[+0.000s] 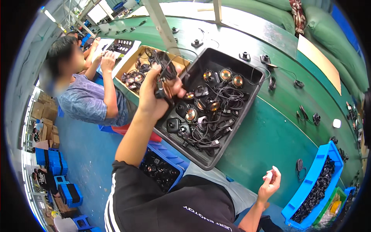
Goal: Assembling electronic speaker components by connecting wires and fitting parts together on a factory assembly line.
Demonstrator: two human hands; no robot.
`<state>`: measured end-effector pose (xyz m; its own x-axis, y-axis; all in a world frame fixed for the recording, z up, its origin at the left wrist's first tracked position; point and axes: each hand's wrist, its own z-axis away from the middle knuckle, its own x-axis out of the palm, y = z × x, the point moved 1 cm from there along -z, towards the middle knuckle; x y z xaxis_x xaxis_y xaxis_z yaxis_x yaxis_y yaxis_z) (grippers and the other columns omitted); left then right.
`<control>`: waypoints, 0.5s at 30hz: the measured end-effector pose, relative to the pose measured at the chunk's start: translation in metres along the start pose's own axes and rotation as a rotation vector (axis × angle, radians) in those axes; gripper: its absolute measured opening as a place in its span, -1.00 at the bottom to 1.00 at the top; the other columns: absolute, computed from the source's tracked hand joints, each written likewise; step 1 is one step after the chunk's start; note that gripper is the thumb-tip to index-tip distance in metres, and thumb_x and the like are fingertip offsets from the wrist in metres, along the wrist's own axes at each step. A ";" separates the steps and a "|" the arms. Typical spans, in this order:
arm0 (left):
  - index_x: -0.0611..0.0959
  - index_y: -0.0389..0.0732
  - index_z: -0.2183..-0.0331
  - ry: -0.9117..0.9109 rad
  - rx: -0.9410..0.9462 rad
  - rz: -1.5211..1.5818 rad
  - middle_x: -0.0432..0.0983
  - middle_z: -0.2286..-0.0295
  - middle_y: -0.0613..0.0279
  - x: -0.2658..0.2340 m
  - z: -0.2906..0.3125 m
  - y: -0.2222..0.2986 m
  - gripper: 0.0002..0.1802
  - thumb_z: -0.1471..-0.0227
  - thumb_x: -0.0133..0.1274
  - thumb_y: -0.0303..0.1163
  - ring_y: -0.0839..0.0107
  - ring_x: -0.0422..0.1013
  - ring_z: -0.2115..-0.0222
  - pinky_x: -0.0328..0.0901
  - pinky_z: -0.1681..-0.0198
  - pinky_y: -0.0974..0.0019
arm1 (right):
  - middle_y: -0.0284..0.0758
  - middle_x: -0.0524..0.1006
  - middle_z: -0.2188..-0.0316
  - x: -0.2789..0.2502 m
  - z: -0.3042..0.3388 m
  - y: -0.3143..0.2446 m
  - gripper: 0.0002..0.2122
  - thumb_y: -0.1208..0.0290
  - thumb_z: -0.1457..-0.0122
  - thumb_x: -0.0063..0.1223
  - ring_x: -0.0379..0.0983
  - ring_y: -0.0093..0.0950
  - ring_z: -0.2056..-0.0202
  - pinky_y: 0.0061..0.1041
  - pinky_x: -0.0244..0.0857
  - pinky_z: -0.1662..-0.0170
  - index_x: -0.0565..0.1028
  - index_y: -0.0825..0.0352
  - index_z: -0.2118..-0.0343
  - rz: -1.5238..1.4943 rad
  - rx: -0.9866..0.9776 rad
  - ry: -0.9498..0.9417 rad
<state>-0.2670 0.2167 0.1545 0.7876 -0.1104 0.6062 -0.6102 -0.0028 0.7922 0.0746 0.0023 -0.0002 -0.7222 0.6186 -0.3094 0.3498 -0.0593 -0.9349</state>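
My left hand (156,92) is raised over the left rim of a black tray (253,87) and is closed around a copper coil part with black cables (167,77) hanging from it. The tray holds several round copper coils (226,74) and tangled black wires. My right hand (269,182) is low at the right, above the green table (262,135), fingers loosely curled; whether it pinches something small I cannot tell.
A cardboard box (133,58) with cable bundles lies left of the tray. A blue bin (315,185) of black parts stands at the right, another blue bin (164,168) below the tray. A person in a blue shirt (91,100) works at the left.
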 end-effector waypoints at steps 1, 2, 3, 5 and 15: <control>0.34 -0.23 0.12 -0.121 -0.107 0.129 0.43 0.34 0.01 -0.005 0.002 0.000 -0.62 -0.19 -0.22 -0.13 0.46 0.29 0.66 0.29 0.62 0.42 | -0.36 0.44 0.46 0.003 -0.001 -0.004 -0.79 0.62 -0.11 -0.11 0.27 -0.60 0.54 -0.67 0.23 0.45 0.47 0.36 0.19 -0.043 -0.009 -0.009; 0.34 -0.23 0.12 -0.128 -0.114 0.132 0.43 0.34 0.01 0.004 0.010 -0.004 -0.62 -0.19 -0.22 -0.13 0.46 0.29 0.66 0.29 0.62 0.42 | -0.35 0.44 0.45 0.002 0.001 -0.008 -0.79 0.63 -0.10 -0.11 0.27 -0.60 0.53 -0.67 0.24 0.44 0.47 0.36 0.20 -0.072 -0.013 -0.016; 0.32 -0.23 0.09 -0.187 -0.227 0.234 0.41 0.37 0.00 0.020 0.023 -0.011 -0.59 -0.16 -0.21 -0.11 0.50 0.25 0.70 0.24 0.68 0.43 | -0.35 0.44 0.45 0.000 0.002 -0.011 -0.79 0.63 -0.09 -0.11 0.27 -0.59 0.53 -0.66 0.24 0.43 0.47 0.36 0.20 -0.098 -0.017 -0.020; 0.28 -0.24 0.05 -0.343 -0.352 0.335 0.39 0.41 -0.02 0.051 0.047 -0.023 -0.52 -0.11 -0.15 -0.11 0.53 0.20 0.74 0.15 0.77 0.47 | -0.31 0.45 0.40 -0.004 0.004 -0.016 -0.77 0.62 -0.05 -0.09 0.30 -0.53 0.47 -0.60 0.26 0.35 0.45 0.36 0.20 -0.133 -0.092 -0.064; 0.34 -0.25 0.17 -0.352 0.095 -0.272 0.43 0.47 0.09 0.091 0.045 -0.028 -0.62 0.08 0.04 -0.43 0.51 0.25 0.70 0.17 0.71 0.55 | -0.20 0.34 -0.04 0.080 -0.073 -0.101 -0.48 0.57 0.02 0.00 0.29 -0.31 0.00 -0.37 0.23 -0.04 0.29 0.34 -0.09 -0.247 -0.484 -0.460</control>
<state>-0.1819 0.1624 0.1846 0.8531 -0.4243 0.3038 -0.4036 -0.1676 0.8994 0.0248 0.1152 0.0823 -0.9558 0.1692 -0.2404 0.2924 0.4605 -0.8381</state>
